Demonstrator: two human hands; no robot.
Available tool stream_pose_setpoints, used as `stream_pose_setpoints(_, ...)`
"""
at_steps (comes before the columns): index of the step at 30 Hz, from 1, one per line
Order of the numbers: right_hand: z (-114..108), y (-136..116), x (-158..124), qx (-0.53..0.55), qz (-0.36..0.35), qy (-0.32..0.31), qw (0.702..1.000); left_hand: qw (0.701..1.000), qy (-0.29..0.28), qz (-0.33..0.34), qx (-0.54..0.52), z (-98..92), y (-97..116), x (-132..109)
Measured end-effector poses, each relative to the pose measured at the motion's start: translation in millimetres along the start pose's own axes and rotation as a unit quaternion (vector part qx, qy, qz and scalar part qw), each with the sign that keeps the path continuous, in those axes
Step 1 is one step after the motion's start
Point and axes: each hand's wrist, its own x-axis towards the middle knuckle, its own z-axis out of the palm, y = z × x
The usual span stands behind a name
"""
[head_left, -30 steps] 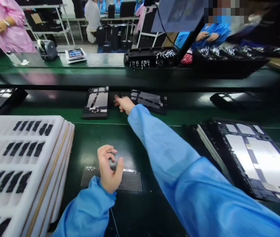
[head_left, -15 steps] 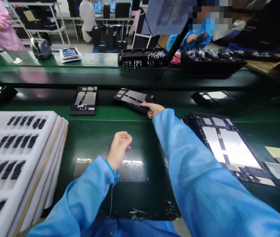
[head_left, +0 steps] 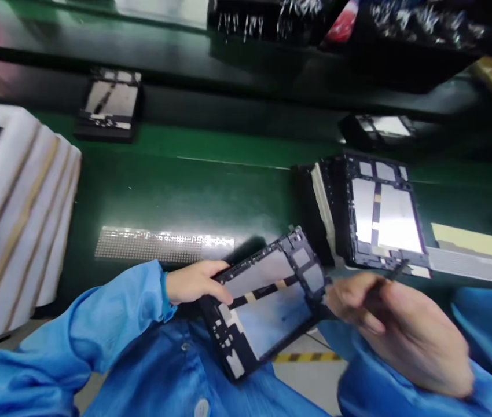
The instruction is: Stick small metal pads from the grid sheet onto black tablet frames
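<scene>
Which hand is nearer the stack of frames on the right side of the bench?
Right. The right hand is just below the stack of frames; the left hand grips the held frame on its far left edge, further from the stack.

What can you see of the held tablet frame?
The tablet frame is a flat black rectangle, plastic-looking, with grey metallic panels, dark cross strips and small tan patches on its upturned face. It is held tilted in the air. The left hand grips its left end; the right hand meets its right edge.
</scene>
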Motion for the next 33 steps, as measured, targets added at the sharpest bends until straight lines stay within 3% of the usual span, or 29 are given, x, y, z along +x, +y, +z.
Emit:
stream_pose_setpoints(3, 31, 10, 26, 0.037, -0.016, -0.024, 0.999, 0.992, 0.036, 0.038, 0.112, -7.1, 14, -15)
stream_pose_setpoints(5, 57, 20, 51, 0.015, -0.058, -0.052, 0.997, 0.973, 0.11, 0.059, 0.192, -29.0, 26, -15)
stream_pose_setpoints(7, 82, 33, 78, -0.042, -0.104, -0.076, 0.991, 0.954, 0.14, 0.07, 0.255, -57.6, 33, -10)
stream_pose_setpoints(10, 107, 56, 108, -0.117, -0.093, -0.119, 0.982, 0.943, 0.095, 0.083, 0.308, -93.2, 27, 2)
stream_pose_setpoints(12, 112, 69, 115, -0.14, -0.063, -0.135, 0.979, 0.939, 0.069, 0.09, 0.325, -104.2, 16, 8)
stream_pose_setpoints(15, 112, 74, 114, -0.133, -0.036, -0.143, 0.98, 0.933, 0.059, 0.094, 0.342, -105.8, 5, 12)
stream_pose_setpoints(19, 112, 66, 107, -0.111, -0.011, -0.129, 0.985, 0.913, 0.056, 0.099, 0.392, -103.1, 6, 10)
stream_pose_setpoints(29, 114, 57, 115, -0.169, -0.037, -0.142, 0.975, 0.906, 0.059, 0.131, 0.399, -107.0, 2, 9)
stream_pose_setpoints(33, 110, 44, 89, -0.09, -0.016, -0.102, 0.991, 0.88, 0.062, 0.136, 0.45, -104.0, 1, 5)
